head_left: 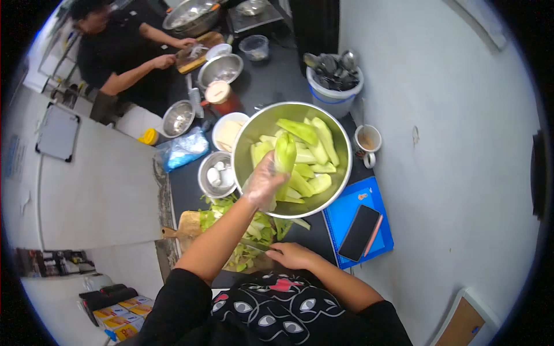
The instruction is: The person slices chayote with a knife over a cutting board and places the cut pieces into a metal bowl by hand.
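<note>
My left hand [266, 181], in a clear plastic glove, is closed around a pale green vegetable piece [285, 151] above a large steel bowl [341, 190]. Inside the bowl lie several peeled vegetable wedges [320, 183] of the same pale green; I cannot tell their exact kind. My right hand [291, 255], bare, grips a knife [254, 244] low over the wooden cutting board [189, 224]. The blade points left, and the fingers hide most of its handle. Green peelings [245, 264] are heaped on the board, partly behind my left forearm.
Left of the bowl stand a small steel bowl [203, 180] with white pieces and a white tub [219, 134]. At right are a blue folder [375, 193] with a phone [359, 230], a mug [369, 158] and a utensil bucket [334, 104]. Another person [118, 52] cuts at the far end.
</note>
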The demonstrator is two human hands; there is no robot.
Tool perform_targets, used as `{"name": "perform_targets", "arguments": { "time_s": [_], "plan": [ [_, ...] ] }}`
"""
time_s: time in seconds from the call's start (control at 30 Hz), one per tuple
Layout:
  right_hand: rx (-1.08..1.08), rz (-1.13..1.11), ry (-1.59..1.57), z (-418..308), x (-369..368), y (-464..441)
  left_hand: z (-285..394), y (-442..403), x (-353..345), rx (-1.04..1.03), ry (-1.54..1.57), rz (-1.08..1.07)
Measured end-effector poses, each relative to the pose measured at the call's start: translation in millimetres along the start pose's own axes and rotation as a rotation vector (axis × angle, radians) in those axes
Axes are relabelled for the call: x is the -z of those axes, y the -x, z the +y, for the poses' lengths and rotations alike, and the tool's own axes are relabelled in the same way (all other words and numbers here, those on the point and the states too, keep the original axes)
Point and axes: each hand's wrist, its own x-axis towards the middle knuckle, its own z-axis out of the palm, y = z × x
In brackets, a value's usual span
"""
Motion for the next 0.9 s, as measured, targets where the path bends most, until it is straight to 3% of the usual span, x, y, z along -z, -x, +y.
{"name": "perform_targets", "arguments": {
  "time_s": [0.07,0.13,0.27,0.4,0.5,0.53,0.6,0.63,0.67,0.77,0.87,0.9],
  "plan": [
    [0.095,0.090,0.050,9,-9,-3,14,33,13,-0.117,0.087,0.005],
    [-0.049,0.035,-0.080,-15,-2,8,27,66,33,-0.242,0.038,0.024],
    [-0.139,0.084,-0.321,-28,-14,16,42,136,65,-0.264,-0.029,0.110],
    [-0.007,0.230,-0.515,-48,-20,26,29,196,91,-0.301,0.124,0.083],
    [0.148,0.321,-0.344,-69,-19,33,22,233,99,-0.204,0.263,0.082],
    [0.292,0.364,-0.198,-78,-19,33,16,240,103,-0.239,0.203,0.079],
    [0.578,0.441,0.098,-98,-24,30,11,257,108,-0.044,0.226,0.073],
    [0.495,0.382,0.085,-115,-27,36,8,266,112,0.056,0.235,0.067],
    [0.413,0.324,0.072,-138,-30,45,-16,268,125,-0.193,-0.552,0.139],
    [0.314,0.254,0.130,-161,-41,45,-32,277,123,-0.116,-0.945,0.187],
    [0.289,0.210,0.210,-172,-50,48,-33,291,132,-0.248,-0.769,0.128],
    [0.349,0.226,0.242,-170,-53,47,-25,295,132,-0.154,-0.507,0.095]
  ]
}}
